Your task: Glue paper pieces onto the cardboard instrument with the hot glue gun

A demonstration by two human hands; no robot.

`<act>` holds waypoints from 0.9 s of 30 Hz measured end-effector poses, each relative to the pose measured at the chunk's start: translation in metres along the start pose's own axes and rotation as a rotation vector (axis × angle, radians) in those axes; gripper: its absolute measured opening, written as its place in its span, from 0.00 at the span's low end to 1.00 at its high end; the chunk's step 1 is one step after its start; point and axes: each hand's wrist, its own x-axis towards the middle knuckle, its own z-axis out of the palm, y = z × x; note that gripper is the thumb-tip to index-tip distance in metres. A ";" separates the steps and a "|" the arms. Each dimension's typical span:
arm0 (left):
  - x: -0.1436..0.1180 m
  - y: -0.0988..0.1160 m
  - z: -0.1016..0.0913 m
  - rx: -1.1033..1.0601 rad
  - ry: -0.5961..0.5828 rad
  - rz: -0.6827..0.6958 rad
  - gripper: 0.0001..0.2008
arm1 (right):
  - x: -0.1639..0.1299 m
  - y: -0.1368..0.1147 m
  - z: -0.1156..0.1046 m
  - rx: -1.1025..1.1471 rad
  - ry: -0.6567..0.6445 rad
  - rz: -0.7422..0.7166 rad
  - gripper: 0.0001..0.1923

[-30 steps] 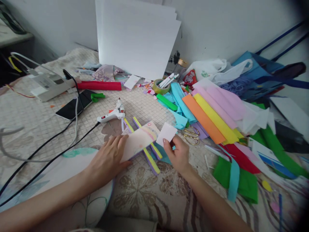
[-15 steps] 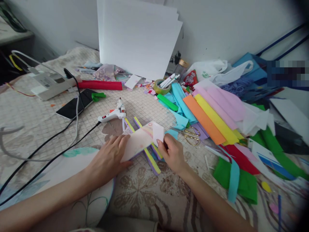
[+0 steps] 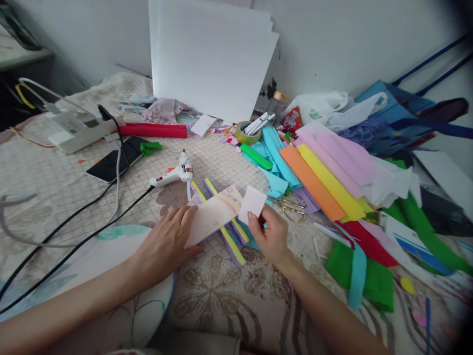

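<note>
- Pale card [image 3: 252,204], pinched in the right hand [image 3: 272,235], had shifted rightward to the painted strip [image 3: 212,217]'s end.
- Left hand [image 3: 168,239] lay on the strip; whether gripping, I couldn't tell.
- Left forearm [image 3: 92,296] partly hid a board [image 3: 107,249] along the surface [image 3: 221,158]'s near edge.
- Glue gun [image 3: 173,176] and scissors [image 3: 294,208] flanked the strip; coloured paper [image 3: 312,182] crowded rightward.

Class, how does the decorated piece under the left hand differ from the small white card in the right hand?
Size: the decorated piece is longer than the white card. Surface: the decorated piece bears coloured marks; the white card's visible face looks plain. Pose: the decorated piece lies across yellow-and-purple strips under the left hand; the white card is pinched in the right hand. Both are pale and flat.
</note>
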 end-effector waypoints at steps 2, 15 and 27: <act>0.000 0.000 0.000 -0.003 0.000 -0.005 0.33 | -0.001 0.001 0.001 -0.008 -0.011 0.003 0.12; -0.001 -0.004 -0.002 -0.062 0.007 0.027 0.31 | 0.004 0.000 0.002 0.003 -0.128 -0.007 0.12; 0.002 -0.002 -0.005 -0.080 -0.016 0.027 0.32 | 0.008 -0.005 0.008 0.011 -0.148 -0.087 0.13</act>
